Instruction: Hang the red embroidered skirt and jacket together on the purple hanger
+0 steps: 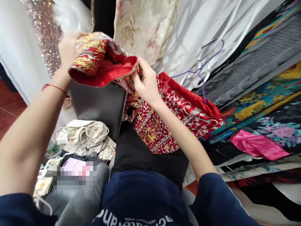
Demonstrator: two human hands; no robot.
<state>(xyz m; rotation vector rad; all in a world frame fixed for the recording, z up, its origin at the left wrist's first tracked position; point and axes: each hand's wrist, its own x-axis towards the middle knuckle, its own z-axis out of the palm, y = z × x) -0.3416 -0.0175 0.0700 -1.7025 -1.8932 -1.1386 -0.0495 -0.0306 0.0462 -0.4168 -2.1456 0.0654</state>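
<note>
A red garment (110, 73) with dense gold and silver embroidery is held up in front of me, its plain red lining turned outward. My left hand (68, 48) grips its left end; the fingers are partly behind the cloth and blurred. Its right edge is pinched between the thumb and fingers of my right hand (147, 83). Below my right forearm, a red embroidered skirt-like piece (152, 128) with silver and gold patterns lies over my lap. A purple hanger (199, 70) extends from its upper edge. Whether the two red pieces are joined is hidden.
A dark flat panel (98, 106) stands behind the held garment. At left lie a dotted white cloth bag (82, 136) with cords and a pink item (74, 164). Folded patterned fabrics (265, 103) fill the right side. White drapery (188, 34) and a sequined cloth (42, 34) hang behind.
</note>
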